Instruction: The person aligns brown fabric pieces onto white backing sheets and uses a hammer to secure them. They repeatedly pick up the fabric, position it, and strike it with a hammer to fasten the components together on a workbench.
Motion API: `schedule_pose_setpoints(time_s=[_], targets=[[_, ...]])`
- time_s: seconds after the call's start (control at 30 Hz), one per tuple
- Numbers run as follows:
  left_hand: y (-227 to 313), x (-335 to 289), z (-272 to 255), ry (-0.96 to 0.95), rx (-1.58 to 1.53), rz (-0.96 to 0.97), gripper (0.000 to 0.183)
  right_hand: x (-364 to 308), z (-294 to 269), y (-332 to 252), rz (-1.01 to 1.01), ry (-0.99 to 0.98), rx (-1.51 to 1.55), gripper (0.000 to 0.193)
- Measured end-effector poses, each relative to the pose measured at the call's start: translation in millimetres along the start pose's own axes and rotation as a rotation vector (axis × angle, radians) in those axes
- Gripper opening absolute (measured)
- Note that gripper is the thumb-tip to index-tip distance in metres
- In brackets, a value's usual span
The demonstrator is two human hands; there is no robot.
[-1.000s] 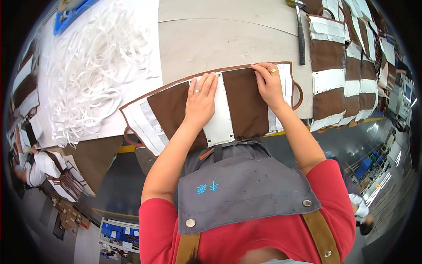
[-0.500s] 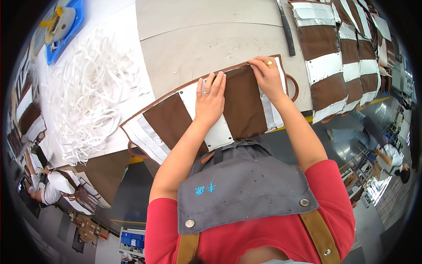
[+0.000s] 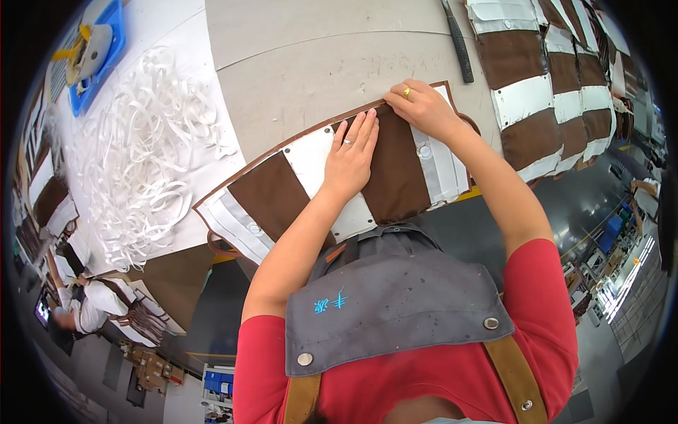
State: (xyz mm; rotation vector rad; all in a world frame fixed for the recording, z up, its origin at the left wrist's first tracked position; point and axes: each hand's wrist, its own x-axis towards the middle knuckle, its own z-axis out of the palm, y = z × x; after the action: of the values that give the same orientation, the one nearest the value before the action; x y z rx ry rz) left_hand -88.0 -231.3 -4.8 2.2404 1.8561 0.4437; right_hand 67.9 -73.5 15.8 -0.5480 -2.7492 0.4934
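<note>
A long brown-and-white striped fabric panel (image 3: 267, 188) lies slantwise on the table in front of me. Brown binding runs along its far edge, a brown loop shows at each end, and small round snaps dot the white stripes. My left hand (image 3: 350, 161) rests flat on the panel near its middle, fingers outstretched, tips close to the far edge. Just to the right, my right hand (image 3: 425, 112) has its fingers bent together over the bound edge, gripping it. Its thumb and the exact pinch are hidden.
White narrow tape (image 3: 152, 155) lies heaped on the left. Beyond it is a blue tray (image 3: 113, 53) with a tape dispenser. A dark-handled tool (image 3: 459, 48) lies at the far right, beside stacked striped panels (image 3: 521, 134). Another person (image 3: 88, 307) is at lower left.
My left hand has slid a little to the right over the panel. My right hand has shifted left along the bound edge, closer to the left. The panel has barely moved.
</note>
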Motion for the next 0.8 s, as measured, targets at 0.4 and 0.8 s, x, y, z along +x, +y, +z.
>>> schedule_pose_setpoints(time_s=[0.4,0.8], targets=[[10.6,5.9,-3.6,-0.025,0.026,-0.042,0.047,2.3,0.6,7.3,-0.077,-0.074,-0.050,0.013],[10.8,2.8,2.5,-0.020,-0.035,-0.084,0.047,14.6,11.9,-5.0,0.057,0.006,0.067,0.007]])
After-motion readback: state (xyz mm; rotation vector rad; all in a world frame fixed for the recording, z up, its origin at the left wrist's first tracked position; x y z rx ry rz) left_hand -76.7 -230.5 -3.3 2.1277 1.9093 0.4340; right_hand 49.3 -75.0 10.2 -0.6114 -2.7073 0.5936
